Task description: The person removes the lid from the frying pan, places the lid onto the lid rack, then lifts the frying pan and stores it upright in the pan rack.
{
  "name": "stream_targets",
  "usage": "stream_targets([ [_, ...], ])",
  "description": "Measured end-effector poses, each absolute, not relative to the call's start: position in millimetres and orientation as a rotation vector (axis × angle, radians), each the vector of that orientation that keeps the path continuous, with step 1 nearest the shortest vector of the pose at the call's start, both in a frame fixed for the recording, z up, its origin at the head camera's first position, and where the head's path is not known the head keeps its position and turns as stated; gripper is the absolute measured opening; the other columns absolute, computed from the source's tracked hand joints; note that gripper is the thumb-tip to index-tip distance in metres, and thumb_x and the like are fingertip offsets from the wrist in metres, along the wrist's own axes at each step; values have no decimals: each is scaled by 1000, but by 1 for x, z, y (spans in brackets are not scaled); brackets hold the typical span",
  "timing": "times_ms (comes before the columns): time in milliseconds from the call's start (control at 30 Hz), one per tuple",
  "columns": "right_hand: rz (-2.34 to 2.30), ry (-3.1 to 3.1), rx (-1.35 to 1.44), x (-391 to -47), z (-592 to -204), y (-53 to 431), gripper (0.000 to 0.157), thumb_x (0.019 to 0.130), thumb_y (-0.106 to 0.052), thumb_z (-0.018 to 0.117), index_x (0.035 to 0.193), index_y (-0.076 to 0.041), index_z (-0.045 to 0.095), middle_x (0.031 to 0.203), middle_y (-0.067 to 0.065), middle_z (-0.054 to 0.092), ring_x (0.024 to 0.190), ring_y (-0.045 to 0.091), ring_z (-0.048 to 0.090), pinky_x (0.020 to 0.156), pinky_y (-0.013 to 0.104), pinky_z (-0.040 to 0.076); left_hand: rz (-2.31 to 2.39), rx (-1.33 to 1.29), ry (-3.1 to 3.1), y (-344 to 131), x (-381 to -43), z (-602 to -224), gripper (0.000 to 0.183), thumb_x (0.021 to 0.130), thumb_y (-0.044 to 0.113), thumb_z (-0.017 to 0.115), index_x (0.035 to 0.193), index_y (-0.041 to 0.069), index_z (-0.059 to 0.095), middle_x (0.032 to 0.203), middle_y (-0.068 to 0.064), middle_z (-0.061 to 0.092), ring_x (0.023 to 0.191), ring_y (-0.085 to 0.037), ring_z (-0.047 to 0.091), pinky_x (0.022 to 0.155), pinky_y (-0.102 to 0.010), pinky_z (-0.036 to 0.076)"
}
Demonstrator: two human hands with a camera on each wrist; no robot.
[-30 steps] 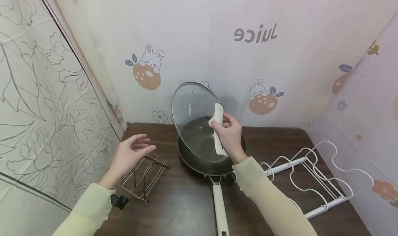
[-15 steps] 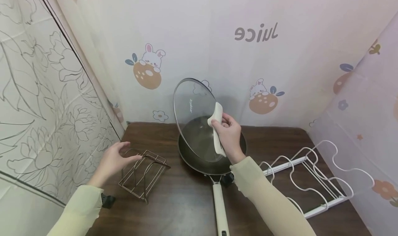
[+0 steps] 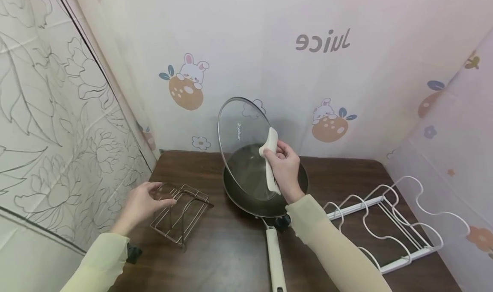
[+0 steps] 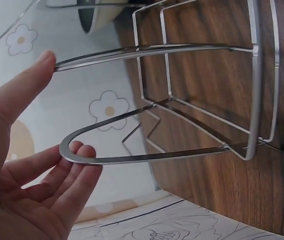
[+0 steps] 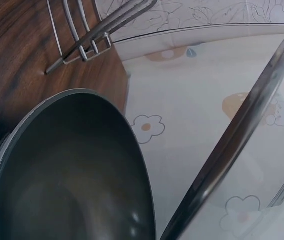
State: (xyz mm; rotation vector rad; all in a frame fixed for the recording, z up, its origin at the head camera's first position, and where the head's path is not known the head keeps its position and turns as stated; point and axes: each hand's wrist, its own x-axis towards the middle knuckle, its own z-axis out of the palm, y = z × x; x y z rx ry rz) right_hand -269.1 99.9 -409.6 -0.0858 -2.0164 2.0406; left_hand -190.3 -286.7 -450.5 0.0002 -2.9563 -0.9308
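The round clear-glass lid is rimmed in silvery grey, its bar handle coloured cream. The flat tabletop is patterned in dark-brown wood grain. The white cloth backdrop is printed with orange fruits, rabbits and grey-outlined flowers.

Head cam above, wrist cams close

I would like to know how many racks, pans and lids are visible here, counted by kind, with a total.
Racks: 2 (metallic rack, white rack)
Pans: 1 (dark pan)
Lids: 1 (glass lid, held by the right hand)
Total: 4
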Motion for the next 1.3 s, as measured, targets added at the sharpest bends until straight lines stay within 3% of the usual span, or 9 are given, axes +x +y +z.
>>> stream_targets([
  [467,2075,-1989,-65,-274,-409,83,48,90,-16,75,136,-5,62,113,10,68,83,6,67,74,15,59,-874,97,-2865,-272,-214,-455,86,78,56,85,132,-7,63,110,-21,72,101,-35,68,93,-54,57],
  [767,2081,-1976,-85,-277,-410,77,45,91,-18,74,134,-6,65,112,10,70,85,6,68,75,15,59,-855,177,-2864,-257,-240,-456,84,83,54,82,137,-7,60,127,-29,67,113,-43,66,94,-57,57],
  [1133,2130,-1943,-130,-278,-405,59,40,90,-18,73,129,-8,68,109,8,70,85,6,68,76,15,59,-873,209,-2806,-239,-269,-459,76,83,53,82,127,-8,66,127,-28,68,113,-44,67,97,-58,56],
  [1300,2161,-1915,-148,-279,-400,49,41,90,-18,72,129,-6,69,108,8,70,86,6,67,76,14,58,-841,200,-2825,-236,-276,-458,80,83,54,82,129,-9,65,130,-30,66,117,-46,66,96,-57,58],
])
